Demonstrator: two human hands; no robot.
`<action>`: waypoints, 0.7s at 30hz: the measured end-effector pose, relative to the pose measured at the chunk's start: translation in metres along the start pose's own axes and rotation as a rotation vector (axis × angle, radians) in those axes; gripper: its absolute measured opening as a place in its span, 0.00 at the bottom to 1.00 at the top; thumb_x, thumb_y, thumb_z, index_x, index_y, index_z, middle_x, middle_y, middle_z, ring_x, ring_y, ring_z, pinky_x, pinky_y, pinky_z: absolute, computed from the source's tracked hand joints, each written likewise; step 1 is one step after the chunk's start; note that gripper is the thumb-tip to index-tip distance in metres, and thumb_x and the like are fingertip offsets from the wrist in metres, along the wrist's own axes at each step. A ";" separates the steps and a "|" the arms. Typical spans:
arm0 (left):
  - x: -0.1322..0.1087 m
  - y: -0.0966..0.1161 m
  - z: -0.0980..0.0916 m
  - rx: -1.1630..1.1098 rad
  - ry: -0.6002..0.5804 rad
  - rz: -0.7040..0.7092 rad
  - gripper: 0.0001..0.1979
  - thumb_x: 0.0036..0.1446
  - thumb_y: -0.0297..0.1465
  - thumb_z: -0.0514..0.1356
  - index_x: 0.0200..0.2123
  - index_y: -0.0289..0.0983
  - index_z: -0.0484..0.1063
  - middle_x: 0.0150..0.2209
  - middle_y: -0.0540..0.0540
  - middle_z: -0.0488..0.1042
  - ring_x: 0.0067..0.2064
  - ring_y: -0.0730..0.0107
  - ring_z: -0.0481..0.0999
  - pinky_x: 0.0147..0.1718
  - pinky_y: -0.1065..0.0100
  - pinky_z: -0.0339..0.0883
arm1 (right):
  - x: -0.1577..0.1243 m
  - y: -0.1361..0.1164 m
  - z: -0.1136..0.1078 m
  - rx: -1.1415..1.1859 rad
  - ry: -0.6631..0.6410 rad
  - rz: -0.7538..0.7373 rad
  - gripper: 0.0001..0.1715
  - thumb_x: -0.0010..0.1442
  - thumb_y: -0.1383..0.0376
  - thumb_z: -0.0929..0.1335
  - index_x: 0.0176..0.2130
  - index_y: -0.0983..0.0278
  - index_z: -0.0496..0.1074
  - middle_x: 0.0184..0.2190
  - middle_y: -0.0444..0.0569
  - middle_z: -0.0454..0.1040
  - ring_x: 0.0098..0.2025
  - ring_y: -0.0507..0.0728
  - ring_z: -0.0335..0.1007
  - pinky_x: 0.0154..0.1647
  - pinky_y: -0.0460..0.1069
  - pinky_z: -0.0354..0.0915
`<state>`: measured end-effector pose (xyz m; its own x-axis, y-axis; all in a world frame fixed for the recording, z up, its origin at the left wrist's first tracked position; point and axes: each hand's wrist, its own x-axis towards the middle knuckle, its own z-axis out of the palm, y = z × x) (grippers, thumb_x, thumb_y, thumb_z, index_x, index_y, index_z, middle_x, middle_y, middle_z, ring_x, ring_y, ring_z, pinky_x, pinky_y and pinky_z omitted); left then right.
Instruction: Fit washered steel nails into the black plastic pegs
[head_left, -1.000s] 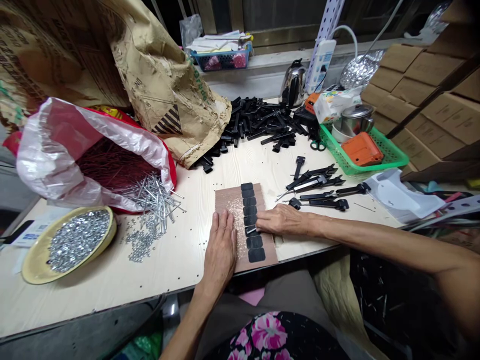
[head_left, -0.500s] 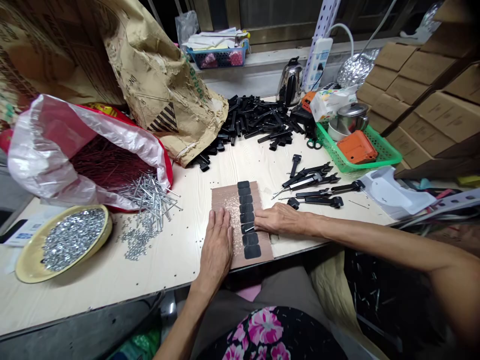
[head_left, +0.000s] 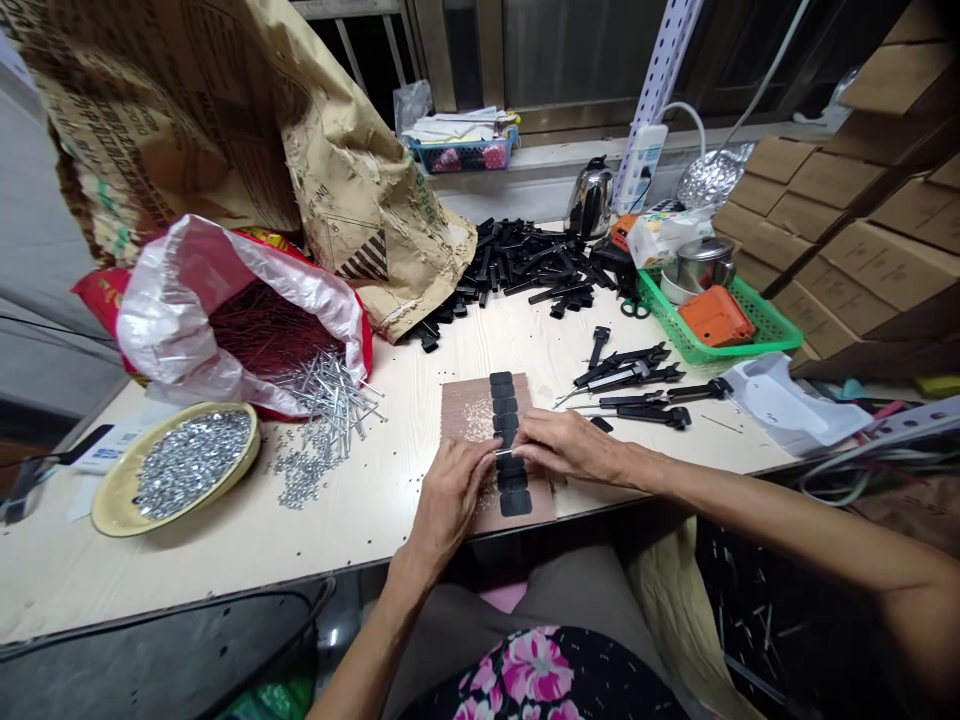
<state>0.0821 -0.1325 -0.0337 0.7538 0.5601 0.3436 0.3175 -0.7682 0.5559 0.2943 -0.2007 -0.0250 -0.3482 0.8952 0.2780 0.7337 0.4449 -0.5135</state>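
A brown board (head_left: 459, 402) lies at the table's front edge, with a column of black rounded pads (head_left: 515, 502) and pale crumbs on it. Over the middle pads, a thin metal pin (head_left: 504, 453) lies sideways between my hands. My right hand (head_left: 559, 442) is closed, pinching the pin's right part. The fingertips of my left hand (head_left: 448, 492) are pressed together at its left end. Right of the board lie several black-handled tools (head_left: 626, 370), some with thin metal shafts.
A yellow bowl (head_left: 105, 510) of small metal pieces stands left, near loose metal pins (head_left: 337, 390) spilling from a red-and-white bag (head_left: 157, 330). Black plastic parts (head_left: 525, 260) are heaped at the back. A green basket (head_left: 705, 352) and stacked cardboard boxes (head_left: 862, 250) stand right.
My left hand has lifted from lying flat on the board and moved right, its fingertips closing at the pin. My right hand still holds the pin, slightly higher. The view has shifted.
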 end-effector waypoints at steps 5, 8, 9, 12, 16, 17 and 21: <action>0.000 -0.003 -0.006 -0.086 -0.161 -0.015 0.13 0.65 0.34 0.47 0.40 0.38 0.70 0.35 0.46 0.73 0.37 0.69 0.71 0.38 0.68 0.64 | 0.000 -0.007 -0.004 0.028 -0.007 -0.014 0.12 0.67 0.61 0.60 0.38 0.65 0.68 0.33 0.47 0.68 0.34 0.51 0.64 0.33 0.45 0.60; 0.002 -0.001 -0.007 -0.124 -0.203 -0.065 0.13 0.65 0.35 0.46 0.36 0.39 0.68 0.33 0.48 0.71 0.35 0.71 0.70 0.36 0.70 0.63 | -0.001 -0.010 -0.003 -0.001 0.009 0.002 0.12 0.67 0.61 0.60 0.37 0.65 0.67 0.34 0.47 0.68 0.34 0.51 0.64 0.33 0.44 0.60; 0.003 0.000 -0.008 -0.131 -0.197 -0.088 0.14 0.65 0.36 0.46 0.34 0.39 0.67 0.32 0.49 0.71 0.34 0.71 0.70 0.35 0.70 0.62 | -0.001 -0.011 -0.001 -0.025 0.023 0.017 0.13 0.67 0.60 0.60 0.37 0.65 0.68 0.34 0.47 0.68 0.34 0.51 0.64 0.32 0.44 0.59; 0.007 0.006 -0.010 -0.185 -0.181 -0.193 0.16 0.64 0.39 0.46 0.28 0.38 0.65 0.28 0.51 0.67 0.31 0.71 0.68 0.33 0.70 0.61 | -0.003 -0.014 0.005 -0.145 0.089 0.040 0.15 0.68 0.59 0.58 0.38 0.65 0.68 0.34 0.47 0.69 0.33 0.50 0.65 0.28 0.44 0.57; 0.012 0.015 -0.012 -0.400 -0.224 -0.383 0.19 0.63 0.44 0.46 0.30 0.38 0.66 0.23 0.53 0.63 0.25 0.72 0.64 0.26 0.71 0.59 | -0.005 -0.013 0.007 -0.265 0.160 0.021 0.16 0.68 0.60 0.57 0.36 0.65 0.69 0.33 0.46 0.70 0.30 0.49 0.64 0.26 0.44 0.54; 0.012 0.016 -0.011 -0.433 -0.226 -0.399 0.18 0.63 0.44 0.46 0.32 0.38 0.67 0.23 0.53 0.63 0.24 0.72 0.64 0.26 0.71 0.59 | -0.006 -0.013 0.006 -0.247 0.158 0.024 0.16 0.68 0.60 0.58 0.36 0.64 0.69 0.33 0.46 0.70 0.30 0.49 0.64 0.26 0.44 0.54; 0.013 0.017 -0.008 -0.366 -0.179 -0.260 0.15 0.62 0.41 0.49 0.32 0.38 0.69 0.29 0.49 0.69 0.32 0.70 0.68 0.34 0.69 0.61 | -0.010 -0.011 -0.004 -0.075 0.114 0.046 0.12 0.67 0.60 0.60 0.36 0.64 0.67 0.33 0.46 0.69 0.32 0.49 0.65 0.29 0.44 0.57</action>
<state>0.0927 -0.1358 -0.0131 0.7736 0.6325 0.0398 0.3096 -0.4319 0.8471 0.2923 -0.2147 -0.0195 -0.2482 0.9039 0.3482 0.7904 0.3968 -0.4667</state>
